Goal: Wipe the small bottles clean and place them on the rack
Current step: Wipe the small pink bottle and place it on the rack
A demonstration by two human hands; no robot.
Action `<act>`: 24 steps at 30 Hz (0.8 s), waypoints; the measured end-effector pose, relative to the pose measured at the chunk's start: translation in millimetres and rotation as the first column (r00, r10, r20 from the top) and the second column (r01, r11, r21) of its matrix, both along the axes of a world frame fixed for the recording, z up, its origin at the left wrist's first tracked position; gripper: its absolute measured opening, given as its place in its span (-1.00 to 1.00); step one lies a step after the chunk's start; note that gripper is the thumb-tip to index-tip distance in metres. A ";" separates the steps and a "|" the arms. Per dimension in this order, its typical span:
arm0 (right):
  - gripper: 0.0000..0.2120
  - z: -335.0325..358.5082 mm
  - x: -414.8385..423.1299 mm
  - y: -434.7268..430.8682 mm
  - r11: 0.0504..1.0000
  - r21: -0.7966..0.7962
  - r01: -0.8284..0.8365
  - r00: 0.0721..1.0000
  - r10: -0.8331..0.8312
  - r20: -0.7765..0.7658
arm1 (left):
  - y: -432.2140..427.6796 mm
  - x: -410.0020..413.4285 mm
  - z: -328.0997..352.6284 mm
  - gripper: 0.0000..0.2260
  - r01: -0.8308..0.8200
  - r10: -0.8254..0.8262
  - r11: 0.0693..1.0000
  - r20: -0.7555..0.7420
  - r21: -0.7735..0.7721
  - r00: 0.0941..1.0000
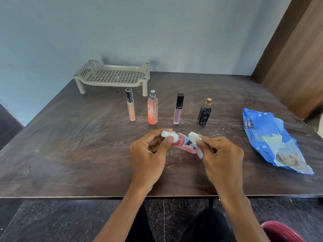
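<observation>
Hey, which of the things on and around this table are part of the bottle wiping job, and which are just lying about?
In the job: pink bottle gripped by the left hand; wipe pinched by the right hand; clear tube, orange spray bottle, purple tube, black bottle; rack; blue wipes pack.
Lying about: dark red object, wooden panel.

Both forearms [122,213] are bare up to the frame's lower edge. The left hand [148,154] and right hand [222,154] have short, plain fingernails [169,139]. Black trousers [206,224] cover both knees.
</observation>
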State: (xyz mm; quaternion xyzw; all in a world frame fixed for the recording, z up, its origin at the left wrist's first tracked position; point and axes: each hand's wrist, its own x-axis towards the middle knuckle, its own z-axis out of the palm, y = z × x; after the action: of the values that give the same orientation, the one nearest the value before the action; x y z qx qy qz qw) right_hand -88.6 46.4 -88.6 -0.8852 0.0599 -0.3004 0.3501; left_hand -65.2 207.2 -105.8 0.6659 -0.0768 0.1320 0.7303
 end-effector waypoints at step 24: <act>-0.76 20.3 6.3 -1.4 0.975 -0.142 -0.173 0.976 0.151 -0.155 | 0.3 -0.5 -2.8 -0.77 -0.021 0.005 0.986 0.096 0.163 0.995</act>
State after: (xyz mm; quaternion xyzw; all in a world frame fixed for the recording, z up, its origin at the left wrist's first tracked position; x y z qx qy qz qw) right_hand -82.3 45.1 -68.3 -0.9309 -0.0111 -0.2099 0.2987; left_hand -65.7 207.5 -108.6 0.7170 -0.1177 0.1616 0.6677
